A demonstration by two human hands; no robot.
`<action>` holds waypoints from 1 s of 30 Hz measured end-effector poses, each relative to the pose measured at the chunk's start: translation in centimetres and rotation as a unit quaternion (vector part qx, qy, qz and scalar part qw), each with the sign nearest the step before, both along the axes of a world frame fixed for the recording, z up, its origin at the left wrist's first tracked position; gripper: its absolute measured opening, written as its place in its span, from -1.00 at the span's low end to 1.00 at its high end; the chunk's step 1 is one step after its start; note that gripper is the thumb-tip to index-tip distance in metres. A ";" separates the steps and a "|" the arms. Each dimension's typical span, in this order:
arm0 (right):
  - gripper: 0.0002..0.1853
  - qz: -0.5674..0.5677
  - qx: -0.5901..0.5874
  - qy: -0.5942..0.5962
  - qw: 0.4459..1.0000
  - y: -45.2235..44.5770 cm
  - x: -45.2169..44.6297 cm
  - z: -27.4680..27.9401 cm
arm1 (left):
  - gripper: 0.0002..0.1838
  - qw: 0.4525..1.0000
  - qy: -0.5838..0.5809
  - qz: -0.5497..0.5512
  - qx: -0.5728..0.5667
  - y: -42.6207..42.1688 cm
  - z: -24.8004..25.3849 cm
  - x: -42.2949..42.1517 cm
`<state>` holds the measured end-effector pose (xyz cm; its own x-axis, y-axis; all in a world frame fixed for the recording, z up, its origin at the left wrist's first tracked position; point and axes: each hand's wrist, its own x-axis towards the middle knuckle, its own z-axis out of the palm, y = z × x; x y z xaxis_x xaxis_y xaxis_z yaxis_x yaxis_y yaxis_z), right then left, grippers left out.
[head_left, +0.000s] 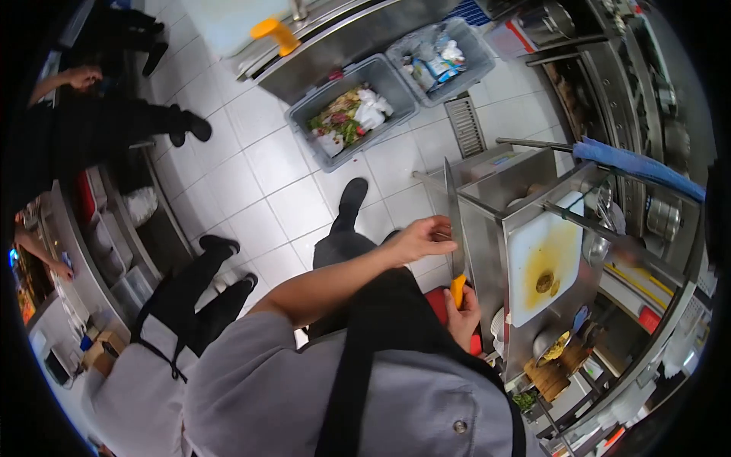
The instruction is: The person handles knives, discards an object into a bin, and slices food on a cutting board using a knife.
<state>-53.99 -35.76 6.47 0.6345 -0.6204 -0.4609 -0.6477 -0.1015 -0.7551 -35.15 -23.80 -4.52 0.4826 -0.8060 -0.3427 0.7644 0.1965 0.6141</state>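
Note:
My right hand point(463, 318) is wrapped round the yellow handle of a long kitchen knife point(455, 217), whose blade points up and away from me. My left hand point(424, 240) is beside the flat of the blade, thumb and fingers apart and slightly curled. Whether its fingertips touch the blade I cannot tell. To the right of the knife stands a steel counter point(483, 263) with a white cutting board point(544, 259) on it, stained yellow, with a small brown lump on top.
Two grey bins point(304, 141) with waste stand on the white tiled floor ahead. A co-worker in a grey shirt point(141, 396) is close on my left, and another person's dark legs point(114, 126) are farther off. A blue cloth point(640, 167) hangs over a rail on the right, near a metal bowl point(547, 346).

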 end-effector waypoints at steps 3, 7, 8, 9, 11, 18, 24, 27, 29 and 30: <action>-0.75 0.003 -0.066 0.019 0.998 -0.1 1.3 1.8 | -0.48 0.964 -0.238 -0.036 0.113 3.8 -5.0 6.8; -0.79 -0.064 -0.091 0.009 0.994 -1.5 -2.0 -2.0 | -0.64 0.838 -0.302 -0.031 0.454 7.8 -21.5 18.7; -0.79 -0.078 -0.075 0.024 0.994 -1.7 -2.9 -3.2 | -0.61 0.775 -0.339 -0.069 0.528 7.9 -23.7 21.3; -0.79 -0.086 -0.077 0.023 0.993 -1.5 -3.8 -4.7 | -0.61 0.775 -0.344 -0.073 0.524 8.4 -28.0 23.0; -0.79 -0.111 -0.061 0.030 0.991 -1.2 -4.3 -8.0 | -0.56 0.673 -0.447 -0.246 0.536 7.5 -37.1 26.6; -0.81 -0.112 -0.019 0.087 0.990 0.6 -4.2 -13.1 | -0.46 0.563 -0.488 -0.347 0.570 1.3 -43.5 30.6; -0.78 -0.147 -0.018 0.092 0.985 0.2 -3.9 -12.1 | -0.41 0.578 -0.493 -0.358 0.542 -0.2 -45.0 31.3; -0.76 -0.153 -0.014 0.096 0.984 0.1 -4.2 -11.8 | -0.38 0.588 -0.512 -0.317 0.539 0.5 -47.8 31.5; -0.77 -0.132 -0.011 0.104 0.986 -0.5 -5.1 -10.8 | -0.38 0.658 -0.461 -0.240 0.545 1.5 -44.5 31.7; -0.78 -0.114 -0.012 0.094 0.989 -0.5 -5.6 -10.4 | -0.37 0.713 -0.415 -0.160 0.541 2.6 -42.4 31.9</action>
<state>-59.61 -36.29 -3.96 0.3807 -0.7498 -0.5412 -0.7851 0.0472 -0.6176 -3.24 -21.16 -46.97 0.7322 -0.4003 -0.5511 -0.0524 -0.8398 0.5403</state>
